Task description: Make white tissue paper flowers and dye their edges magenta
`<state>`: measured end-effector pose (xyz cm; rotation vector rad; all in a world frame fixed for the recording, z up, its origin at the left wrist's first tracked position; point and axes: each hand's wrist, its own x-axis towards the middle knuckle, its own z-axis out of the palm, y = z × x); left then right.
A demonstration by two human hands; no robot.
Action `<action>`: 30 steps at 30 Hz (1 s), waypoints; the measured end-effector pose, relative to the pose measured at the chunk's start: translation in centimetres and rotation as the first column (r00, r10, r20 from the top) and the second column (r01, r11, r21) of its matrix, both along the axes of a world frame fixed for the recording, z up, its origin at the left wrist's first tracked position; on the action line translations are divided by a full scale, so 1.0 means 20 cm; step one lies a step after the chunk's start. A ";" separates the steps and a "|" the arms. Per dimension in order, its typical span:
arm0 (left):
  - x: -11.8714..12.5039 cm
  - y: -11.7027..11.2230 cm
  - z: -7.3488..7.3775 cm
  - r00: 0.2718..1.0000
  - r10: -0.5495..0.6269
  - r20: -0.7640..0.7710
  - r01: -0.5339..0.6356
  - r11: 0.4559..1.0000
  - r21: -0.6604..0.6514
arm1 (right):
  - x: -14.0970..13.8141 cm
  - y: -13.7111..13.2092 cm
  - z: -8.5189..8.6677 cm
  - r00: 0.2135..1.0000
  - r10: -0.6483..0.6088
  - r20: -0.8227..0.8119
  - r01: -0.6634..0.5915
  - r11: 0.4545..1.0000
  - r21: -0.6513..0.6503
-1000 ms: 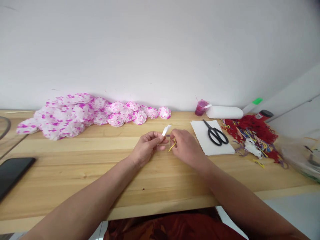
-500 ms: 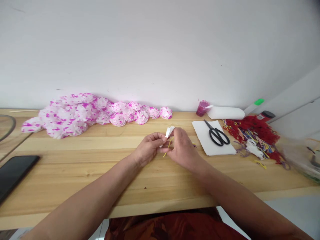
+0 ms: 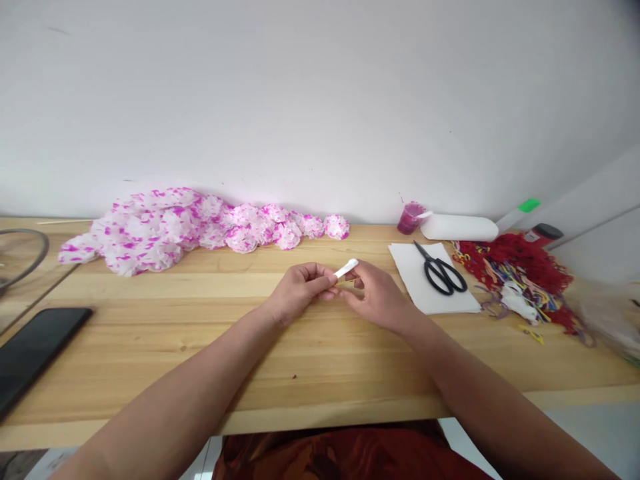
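A small folded strip of white paper (image 3: 346,269) sticks up between my two hands over the middle of the wooden table (image 3: 150,347). My left hand (image 3: 299,291) pinches its lower end with fingers closed. My right hand (image 3: 379,297) is closed against the strip from the right, fingertips touching it. The yellow tie seen earlier is hidden behind my fingers.
A row of pink-and-white paper flowers (image 3: 165,227) lies along the wall at back left. Black scissors (image 3: 441,269) rest on white paper sheets (image 3: 430,293). Behind them stand a purple cup (image 3: 410,217) and a white bottle (image 3: 457,227). Coloured ties (image 3: 520,267) pile at right. A phone (image 3: 35,347) lies at left.
The paper strip has tipped from upright to a lower slant. My right hand has closed in on it and the yellow tie no longer shows. The view has shifted slightly.
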<state>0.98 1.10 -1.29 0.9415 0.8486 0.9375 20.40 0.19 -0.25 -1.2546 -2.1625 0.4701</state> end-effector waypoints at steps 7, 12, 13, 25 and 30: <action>-0.01 0.01 -0.01 0.918 0.200 -0.343 -0.064 0.927 0.371 | 0.02 -0.02 0.07 0.995 -0.027 0.097 0.037 0.995 -0.098; -0.02 0.02 -0.01 0.760 0.479 -0.439 -0.074 0.735 0.674 | 0.03 -0.06 0.10 0.990 0.038 0.135 -0.023 0.993 -0.111; -0.03 0.02 -0.01 0.736 0.510 -0.444 -0.052 0.697 0.715 | 0.02 -0.07 0.11 0.988 0.058 0.140 -0.042 0.993 -0.114; -0.04 0.01 -0.02 0.703 0.518 -0.487 0.131 0.579 0.805 | 0.07 -0.09 0.20 0.993 0.103 0.050 -0.104 0.994 0.030; -0.03 -0.04 0.04 0.716 0.353 -0.603 0.293 0.631 0.718 | 0.10 -0.07 0.21 0.994 0.112 -0.013 -0.112 0.994 0.019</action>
